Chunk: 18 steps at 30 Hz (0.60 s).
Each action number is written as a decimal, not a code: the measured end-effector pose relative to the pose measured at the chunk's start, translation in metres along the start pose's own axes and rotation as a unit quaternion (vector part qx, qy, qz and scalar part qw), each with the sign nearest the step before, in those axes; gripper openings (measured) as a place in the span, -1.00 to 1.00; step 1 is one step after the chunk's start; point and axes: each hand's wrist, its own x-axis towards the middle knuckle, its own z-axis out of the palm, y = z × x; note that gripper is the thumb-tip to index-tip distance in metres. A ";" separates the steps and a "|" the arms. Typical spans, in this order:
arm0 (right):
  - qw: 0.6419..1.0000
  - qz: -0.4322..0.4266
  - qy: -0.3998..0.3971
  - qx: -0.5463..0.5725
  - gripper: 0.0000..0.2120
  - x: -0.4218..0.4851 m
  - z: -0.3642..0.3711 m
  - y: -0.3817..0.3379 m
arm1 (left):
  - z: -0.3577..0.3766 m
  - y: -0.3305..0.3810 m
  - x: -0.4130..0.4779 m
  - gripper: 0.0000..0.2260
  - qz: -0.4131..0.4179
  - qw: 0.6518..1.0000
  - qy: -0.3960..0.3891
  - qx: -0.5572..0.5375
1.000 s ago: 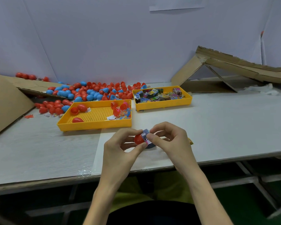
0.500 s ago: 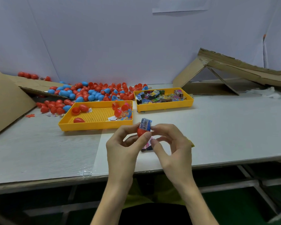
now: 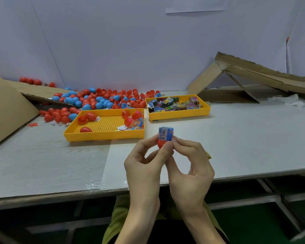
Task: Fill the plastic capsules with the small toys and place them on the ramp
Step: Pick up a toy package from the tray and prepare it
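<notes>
Sloping behind the white table [image 3: 253, 138], the cardboard ramp [image 3: 264, 75] stood far right. Near the front edge, left hand [image 3: 144, 166] and right hand [image 3: 188, 166] together pinched a red capsule half [image 3: 161, 144], a blue toy packet [image 3: 166, 133] protruding upward, barcode showing, digits unreadable.

Pale lilac-white wall panels [image 3: 113, 41] close off the space behind a long, pale grey worktop [image 3: 42, 164]. The panels meet at thin seams, one slanting at the left and one upright at the far right. High on the wall hangs a white sheet of paper [image 3: 195, 5], its top cut off by the edge of view. The left part of the worktop shows a faint wood grain. A smoother white sheet [image 3: 245, 147] covers the rest, fixed at the front edge with clear tape [image 3: 92, 186]. Beneath run grey metal frame bars [image 3: 245, 202], over a dark green floor [image 3: 253, 226]. The light is soft and even, with only faint shadows.
</notes>
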 end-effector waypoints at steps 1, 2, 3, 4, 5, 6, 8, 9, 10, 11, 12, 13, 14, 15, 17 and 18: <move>1.000 -0.005 0.000 -0.002 -0.77 0.000 0.000 0.000 | -0.001 0.000 0.000 -0.58 0.001 1.000 0.002 0.003; 1.000 -0.008 -0.002 -0.004 -0.77 0.000 0.000 -0.001 | -0.001 0.001 -0.001 -0.62 0.003 1.000 0.002 0.006; 1.000 -0.009 -0.004 -0.005 -0.76 0.000 0.000 0.000 | -0.002 0.001 -0.001 -0.65 0.004 1.000 0.000 0.004; 1.000 -0.005 -0.006 -0.007 -0.73 0.000 0.001 -0.001 | -0.003 0.002 0.000 -0.68 0.002 1.000 -0.003 -0.004; 1.000 0.002 -0.007 -0.009 -0.69 0.000 0.001 -0.001 | -0.004 0.002 0.000 -0.70 -0.005 1.000 -0.006 -0.018; 1.000 0.009 -0.006 -0.010 -0.66 0.000 0.001 -0.001 | -0.004 0.001 0.000 -0.71 -0.013 0.999 -0.010 -0.034; 1.000 0.011 -0.006 -0.016 -0.66 0.000 0.001 -0.001 | -0.006 0.001 0.000 -0.71 -0.028 0.998 -0.016 -0.061; 1.000 0.008 -0.006 -0.019 -0.68 -0.001 0.001 -0.001 | -0.007 0.001 0.000 -0.70 -0.034 0.997 -0.017 -0.070; 1.000 0.005 -0.007 -0.021 -0.70 -0.001 0.000 0.000 | -0.008 0.001 0.000 -0.69 -0.041 0.996 -0.018 -0.076; 1.000 0.004 -0.007 -0.022 -0.71 -0.002 0.000 0.000 | -0.009 0.001 0.001 -0.68 -0.049 0.995 -0.017 -0.080; 1.000 0.003 -0.009 -0.023 -0.72 -0.002 0.000 0.001 | -0.010 0.000 0.001 -0.66 -0.056 0.995 -0.017 -0.082; 1.000 0.001 -0.010 -0.025 -0.73 -0.002 0.000 0.001 | -0.011 0.000 0.002 -0.64 -0.061 0.995 -0.016 -0.083; 1.000 0.000 -0.012 -0.028 -0.73 -0.002 -0.001 0.001 | -0.012 0.000 0.003 -0.61 -0.064 0.994 -0.016 -0.084; 0.999 -0.001 -0.015 -0.031 -0.73 -0.002 -0.001 0.001 | -0.012 0.000 0.003 -0.60 -0.067 0.994 -0.016 -0.084; 0.999 0.000 -0.023 -0.033 -0.73 -0.002 -0.001 0.001 | -0.014 0.001 0.004 -0.61 -0.071 0.994 -0.019 -0.086; 0.999 0.001 -0.026 -0.034 -0.74 -0.001 -0.002 0.001 | -0.015 0.002 0.004 -0.63 -0.074 0.993 -0.022 -0.088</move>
